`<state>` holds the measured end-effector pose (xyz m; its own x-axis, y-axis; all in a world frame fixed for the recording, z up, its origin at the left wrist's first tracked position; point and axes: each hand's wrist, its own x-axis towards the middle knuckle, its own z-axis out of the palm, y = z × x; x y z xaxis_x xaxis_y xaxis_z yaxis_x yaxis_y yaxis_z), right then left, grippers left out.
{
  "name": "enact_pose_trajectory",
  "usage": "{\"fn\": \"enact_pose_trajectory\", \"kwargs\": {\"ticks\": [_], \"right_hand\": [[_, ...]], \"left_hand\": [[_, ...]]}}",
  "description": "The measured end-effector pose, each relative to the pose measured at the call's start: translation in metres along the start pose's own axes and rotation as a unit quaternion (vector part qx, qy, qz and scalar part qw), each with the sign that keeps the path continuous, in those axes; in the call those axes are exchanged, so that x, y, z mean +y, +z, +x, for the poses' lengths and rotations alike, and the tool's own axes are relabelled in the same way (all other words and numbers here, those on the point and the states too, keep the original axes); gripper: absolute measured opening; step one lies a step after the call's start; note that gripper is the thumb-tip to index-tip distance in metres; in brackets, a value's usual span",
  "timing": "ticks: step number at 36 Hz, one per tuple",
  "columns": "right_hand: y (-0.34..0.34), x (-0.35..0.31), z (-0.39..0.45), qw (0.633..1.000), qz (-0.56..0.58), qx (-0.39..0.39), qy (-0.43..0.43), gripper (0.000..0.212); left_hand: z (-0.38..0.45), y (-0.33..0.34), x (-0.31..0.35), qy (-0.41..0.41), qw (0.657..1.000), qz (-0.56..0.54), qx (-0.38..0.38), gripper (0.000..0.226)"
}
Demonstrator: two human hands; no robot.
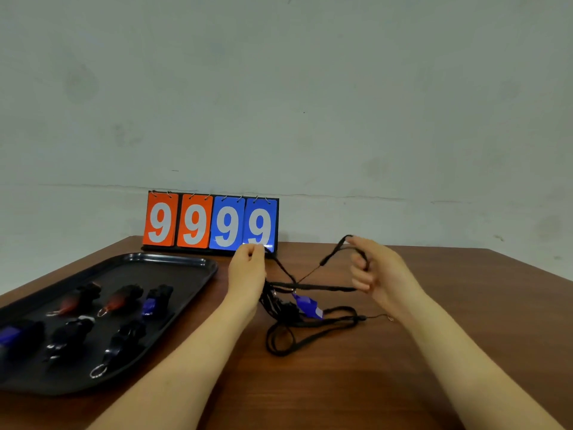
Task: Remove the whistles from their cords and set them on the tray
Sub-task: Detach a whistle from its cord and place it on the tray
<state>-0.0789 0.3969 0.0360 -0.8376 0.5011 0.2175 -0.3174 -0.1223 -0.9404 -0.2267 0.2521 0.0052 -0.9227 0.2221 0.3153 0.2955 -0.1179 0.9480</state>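
A tangle of black cords [288, 318] lies on the brown table in front of me, with a blue whistle [307, 305] hanging in it just above the tabletop. My left hand [248, 270] pinches one cord end near the scoreboard. My right hand [376, 268] holds a loop of cord raised off the table, fingers curled round it. The black tray [173, 262] at the left holds several whistles, among them red ones [119, 299] and a blue one [155, 301].
A flip scoreboard [210, 223] reading 9999 stands at the table's back edge against the pale wall. A small metal ring [390, 318] lies by my right wrist. Bare table surface stretches to the right and toward me.
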Motion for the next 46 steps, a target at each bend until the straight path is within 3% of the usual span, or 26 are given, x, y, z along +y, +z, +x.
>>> {"fn": "enact_pose_trajectory", "kwargs": {"ticks": [1, 3, 4, 6, 8, 12, 15, 18, 20, 23, 26, 28, 32, 37, 41, 43, 46], "right_hand": [[-0.001, 0.003, 0.0, 0.983, -0.181, 0.01, -0.034, 0.025], [-0.002, 0.013, 0.0, 0.859, -0.502, -0.011, -0.102, 0.034], [-0.002, 0.018, -0.001, 0.804, -0.582, -0.049, -0.112, 0.032], [0.002, 0.023, -0.003, 0.78, -0.609, -0.11, -0.097, 0.026], [0.005, 0.021, -0.005, 0.814, -0.561, -0.118, -0.095, 0.037], [0.005, 0.011, -0.007, 0.952, -0.273, -0.115, -0.071, 0.034], [0.006, 0.005, -0.008, 0.988, -0.079, -0.11, -0.08, 0.029], [0.009, 0.002, -0.009, 0.989, 0.044, -0.113, -0.086, 0.025], [0.01, 0.001, -0.009, 0.988, 0.067, -0.108, -0.084, 0.024], [0.012, 0.0, -0.009, 0.991, 0.026, -0.098, -0.092, 0.025], [0.012, 0.004, -0.01, 0.985, -0.103, -0.083, -0.11, 0.032], [0.015, 0.006, -0.011, 0.983, -0.105, -0.107, -0.103, 0.032], [0.023, 0.006, -0.017, 0.988, 0.024, -0.128, -0.087, 0.028], [0.023, -0.008, -0.023, 0.968, 0.219, -0.087, -0.09, 0.034], [0.009, -0.018, -0.018, 0.932, 0.339, -0.017, -0.129, 0.029], [-0.004, -0.019, -0.008, 0.933, 0.333, 0.032, -0.136, 0.03], [-0.022, -0.014, 0.005, 0.953, 0.264, 0.095, -0.111, 0.033]], "left_hand": [[0.001, -0.001, 0.002, 0.004, 1.0, -0.01, 0.008, 0.019], [0.001, -0.004, 0.006, 0.011, 0.999, -0.02, 0.022, 0.021], [0.001, -0.006, 0.008, 0.016, 0.999, -0.018, 0.025, 0.021], [-0.001, -0.007, 0.01, 0.022, 0.999, -0.006, 0.022, 0.016], [-0.003, -0.008, 0.011, 0.024, 0.999, 0.009, 0.019, 0.01], [-0.001, -0.008, 0.007, 0.062, 0.995, 0.077, 0.001, 0.01], [-0.002, -0.003, 0.002, 0.089, 0.983, 0.152, -0.051, 0.01], [-0.008, 0.001, -0.001, 0.093, 0.966, 0.208, -0.118, 0.01], [-0.011, 0.004, -0.003, 0.112, 0.954, 0.236, -0.146, 0.01], [-0.014, 0.007, -0.005, 0.108, 0.951, 0.224, -0.184, 0.011], [-0.02, 0.011, -0.004, 0.071, 0.963, 0.139, -0.218, 0.014], [-0.025, 0.015, -0.002, 0.042, 0.967, 0.085, -0.237, 0.018], [-0.031, 0.019, -0.001, 0.018, 0.962, 0.076, -0.262, 0.02], [-0.033, 0.021, -0.003, -0.011, 0.945, 0.1, -0.311, 0.016], [-0.029, 0.02, -0.002, -0.005, 0.955, 0.113, -0.274, 0.017], [-0.023, 0.017, 0.0, 0.008, 0.97, 0.12, -0.213, 0.019], [-0.013, 0.008, 0.004, -0.008, 0.991, 0.04, -0.128, 0.022]]}}
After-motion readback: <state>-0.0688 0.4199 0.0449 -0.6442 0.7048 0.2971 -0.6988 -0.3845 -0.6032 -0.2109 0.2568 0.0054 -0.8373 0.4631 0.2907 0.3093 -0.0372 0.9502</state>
